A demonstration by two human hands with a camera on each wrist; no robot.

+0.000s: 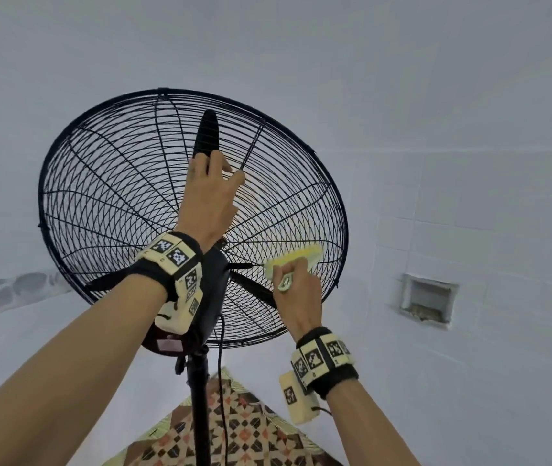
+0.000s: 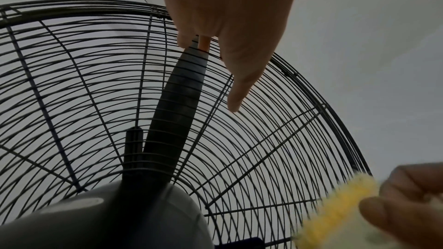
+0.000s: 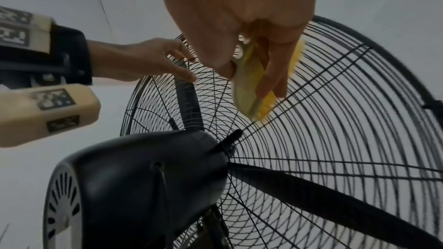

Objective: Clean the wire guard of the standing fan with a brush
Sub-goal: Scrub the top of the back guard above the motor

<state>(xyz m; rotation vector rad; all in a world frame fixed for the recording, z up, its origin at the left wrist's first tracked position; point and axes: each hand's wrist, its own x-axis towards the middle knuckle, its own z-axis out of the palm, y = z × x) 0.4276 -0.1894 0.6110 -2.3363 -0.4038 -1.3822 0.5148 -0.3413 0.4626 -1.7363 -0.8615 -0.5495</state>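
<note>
The black wire guard (image 1: 99,196) of the standing fan tilts upward, seen from behind. My left hand (image 1: 212,190) reaches to its upper middle, fingers hooked into the wires over a black blade (image 1: 206,132). In the left wrist view the left hand (image 2: 227,26) curls its fingers on the guard (image 2: 72,82), thumb pointing down. My right hand (image 1: 296,294) grips a yellow-bristled brush (image 1: 296,258) and presses it on the rear guard right of the hub. The right wrist view shows the right hand (image 3: 239,16) holding the brush (image 3: 249,86) with bristles on the wires (image 3: 335,120).
The black motor housing (image 1: 212,297) sits behind the guard on a black pole (image 1: 199,408), with a cord (image 1: 222,381) hanging beside it. Patterned floor tiles (image 1: 251,432) lie below. White tiled walls surround the fan, with a small recess (image 1: 427,302) at right.
</note>
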